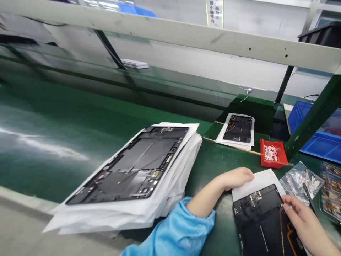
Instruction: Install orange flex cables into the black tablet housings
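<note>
In front of me lies a black tablet housing on a white sheet; its lower part runs out of view. Orange flex cables show along its right side. My left hand is closed on the sheet's upper left edge, its fingertips partly hidden. At the housing's right edge, my right hand pinches with thumb and index finger near the top of a cable. A thin dark tool shows just behind that hand; I cannot tell whether it is touched.
Left stands a stack of white sheets with another tablet housing on top. A third housing lies ahead. Near it are a red bin of small white pieces, a plastic bag, a clear tray and a blue crate.
</note>
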A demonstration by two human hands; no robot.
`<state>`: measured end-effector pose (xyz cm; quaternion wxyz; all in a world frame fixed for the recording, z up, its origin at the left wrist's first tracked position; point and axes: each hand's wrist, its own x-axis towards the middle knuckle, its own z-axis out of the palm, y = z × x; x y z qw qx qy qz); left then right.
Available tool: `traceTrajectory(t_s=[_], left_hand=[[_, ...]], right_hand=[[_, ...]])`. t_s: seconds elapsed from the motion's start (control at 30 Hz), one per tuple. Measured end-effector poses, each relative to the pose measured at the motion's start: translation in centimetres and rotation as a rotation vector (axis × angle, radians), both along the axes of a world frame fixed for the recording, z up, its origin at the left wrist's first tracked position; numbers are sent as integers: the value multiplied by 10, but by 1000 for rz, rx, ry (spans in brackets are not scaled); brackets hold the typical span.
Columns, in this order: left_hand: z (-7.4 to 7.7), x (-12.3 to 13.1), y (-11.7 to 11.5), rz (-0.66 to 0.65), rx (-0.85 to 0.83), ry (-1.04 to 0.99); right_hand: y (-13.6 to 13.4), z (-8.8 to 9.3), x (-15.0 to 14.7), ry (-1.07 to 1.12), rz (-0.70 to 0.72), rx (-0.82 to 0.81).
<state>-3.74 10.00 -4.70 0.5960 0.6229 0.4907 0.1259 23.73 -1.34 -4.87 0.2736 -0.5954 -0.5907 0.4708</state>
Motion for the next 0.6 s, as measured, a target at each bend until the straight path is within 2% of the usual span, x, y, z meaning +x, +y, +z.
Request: traceTrajectory(t_s=[0.17, 0.3, 0.47, 0.6], left_hand=[[1, -3, 1, -14, -29, -35], [2, -4, 1, -21, -65, -69], [5, -2, -1, -36, -87, -90], [11, -2, -2, -86, -78, -100]], right_hand=[[21, 17, -6, -109, -58, 86], [35, 9, -11, -142, -66, 112], [34, -7, -17, -199, -109, 140], [31, -5, -24, -258, -139, 209]])
